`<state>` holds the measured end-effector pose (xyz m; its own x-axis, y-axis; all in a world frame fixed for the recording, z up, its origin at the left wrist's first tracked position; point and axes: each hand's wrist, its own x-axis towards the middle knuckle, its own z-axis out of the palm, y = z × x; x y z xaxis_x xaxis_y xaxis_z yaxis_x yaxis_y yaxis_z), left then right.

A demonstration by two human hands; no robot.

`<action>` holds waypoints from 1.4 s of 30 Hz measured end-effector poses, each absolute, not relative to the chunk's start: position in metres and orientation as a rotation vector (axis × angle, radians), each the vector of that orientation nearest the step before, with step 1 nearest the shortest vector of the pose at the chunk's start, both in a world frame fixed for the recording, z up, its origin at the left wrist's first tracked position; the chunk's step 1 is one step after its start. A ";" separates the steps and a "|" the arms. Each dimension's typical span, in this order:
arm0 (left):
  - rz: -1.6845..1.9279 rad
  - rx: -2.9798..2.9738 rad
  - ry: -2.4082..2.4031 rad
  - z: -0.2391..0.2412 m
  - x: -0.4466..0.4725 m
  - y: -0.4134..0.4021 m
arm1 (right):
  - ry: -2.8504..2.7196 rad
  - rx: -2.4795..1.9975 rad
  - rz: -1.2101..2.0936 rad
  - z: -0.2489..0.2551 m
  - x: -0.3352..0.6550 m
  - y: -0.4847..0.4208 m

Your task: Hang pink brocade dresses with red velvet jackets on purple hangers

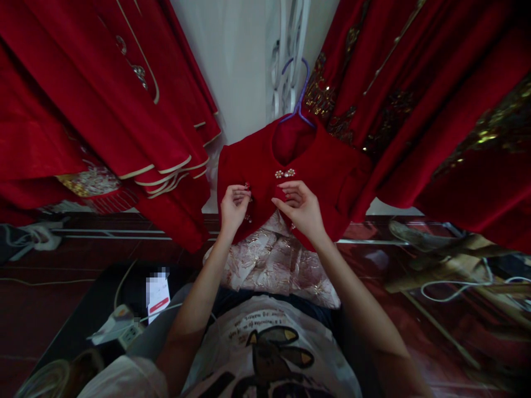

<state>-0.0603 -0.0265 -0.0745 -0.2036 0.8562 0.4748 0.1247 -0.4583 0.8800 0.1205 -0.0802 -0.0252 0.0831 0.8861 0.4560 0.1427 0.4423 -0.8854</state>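
A red cropped jacket hangs in front of me on a purple hanger. A beaded gold-and-pearl fastener joins its front near the neckline; below that the two front panels spread apart. My left hand is closed at the left panel, its curled fingers beside a row of small beaded fasteners. At the other panel, just under the joined fastener, my right hand has thumb and fingers bent around the cloth; its exact grip is partly hidden. Pale shiny brocade fabric shows beneath the jacket.
Red garments with cream piping hang on the left, and red sequinned garments on the right. A lit phone and a white power strip lie on a black surface at lower left. White cable loops at right.
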 end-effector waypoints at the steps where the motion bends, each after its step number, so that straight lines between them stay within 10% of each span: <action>1: 1.710 1.495 1.148 -0.073 -0.060 -0.027 | -1.400 -1.006 0.671 -0.031 0.112 -0.072; 42: 1.459 1.588 1.101 -0.064 -0.073 -0.020 | -1.519 -1.062 0.469 -0.055 0.075 -0.038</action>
